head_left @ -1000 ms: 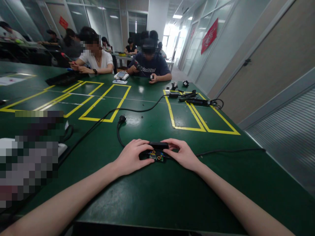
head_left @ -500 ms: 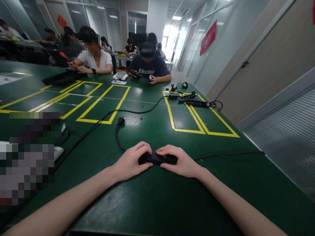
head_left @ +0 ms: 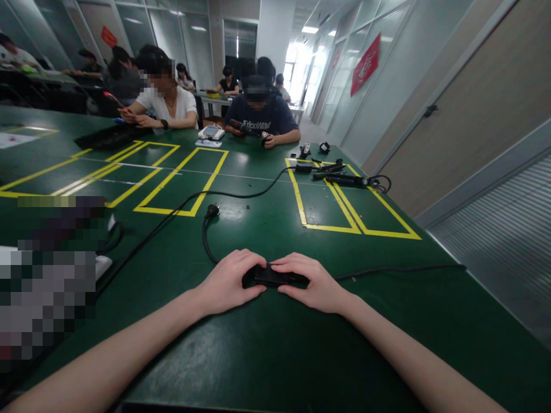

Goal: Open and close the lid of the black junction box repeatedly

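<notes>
Between my hands lies a black power adapter (head_left: 270, 276), low over the green table. Its left end is gripped by my left hand (head_left: 232, 282), fingers on the far side and thumb on the near side. My right hand (head_left: 316, 282) pinches the right end in the same way, and part of the adapter is hidden by both hands. From behind my left hand a cord curves up to a black two-pin plug (head_left: 212, 211). A thin black cable (head_left: 400, 269) runs off from behind my right hand to the table's right edge.
Yellow tape rectangles (head_left: 193, 213) mark the green table (head_left: 241, 355). A long black cord (head_left: 150, 234) crosses it from the left to several dark tools (head_left: 344, 179) at the back right. Two people sit across, near a black tray (head_left: 103, 136) and a white device (head_left: 210, 132).
My right hand has shifted very slightly to the left along the adapter. Both hands keep their hold, and the plug and cords lie as before.
</notes>
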Demonstrator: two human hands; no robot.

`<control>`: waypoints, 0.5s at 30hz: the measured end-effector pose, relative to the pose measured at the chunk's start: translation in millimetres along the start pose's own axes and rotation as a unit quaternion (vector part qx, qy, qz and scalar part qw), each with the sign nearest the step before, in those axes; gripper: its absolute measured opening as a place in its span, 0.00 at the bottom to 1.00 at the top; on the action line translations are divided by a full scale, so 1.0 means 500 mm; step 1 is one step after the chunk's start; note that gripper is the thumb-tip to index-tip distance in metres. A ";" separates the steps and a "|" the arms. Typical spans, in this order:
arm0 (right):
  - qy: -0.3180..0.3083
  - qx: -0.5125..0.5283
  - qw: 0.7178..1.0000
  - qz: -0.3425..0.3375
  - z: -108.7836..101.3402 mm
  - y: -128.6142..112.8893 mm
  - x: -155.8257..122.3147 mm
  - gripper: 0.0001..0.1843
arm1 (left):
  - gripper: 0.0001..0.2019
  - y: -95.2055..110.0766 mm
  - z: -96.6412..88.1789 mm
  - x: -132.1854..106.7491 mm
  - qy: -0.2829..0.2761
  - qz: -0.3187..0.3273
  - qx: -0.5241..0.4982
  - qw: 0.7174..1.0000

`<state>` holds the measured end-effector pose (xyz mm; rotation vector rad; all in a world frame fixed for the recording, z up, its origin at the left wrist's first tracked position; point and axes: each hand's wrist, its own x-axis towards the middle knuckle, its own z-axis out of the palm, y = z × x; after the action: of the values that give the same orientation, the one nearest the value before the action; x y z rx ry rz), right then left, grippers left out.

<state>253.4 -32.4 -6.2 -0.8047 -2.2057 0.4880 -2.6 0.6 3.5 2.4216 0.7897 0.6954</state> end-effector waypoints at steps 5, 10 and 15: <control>-0.003 -0.020 1.000 -0.014 -0.001 -0.003 0.001 0.20 | 0.15 0.004 -0.003 0.000 -0.015 -0.001 -0.001 1.000; 0.019 -0.037 0.999 -0.025 0.002 -0.001 -0.002 0.19 | 0.15 0.004 -0.002 -0.002 -0.017 -0.007 -0.020 1.000; 0.044 -0.040 0.997 -0.046 0.004 -0.003 -0.001 0.18 | 0.17 0.005 -0.002 -0.001 -0.018 -0.007 -0.022 1.000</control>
<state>251.7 -34.1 -6.7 -0.7484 -2.1798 0.3155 -2.7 -1.2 5.6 2.3808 0.7684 0.6546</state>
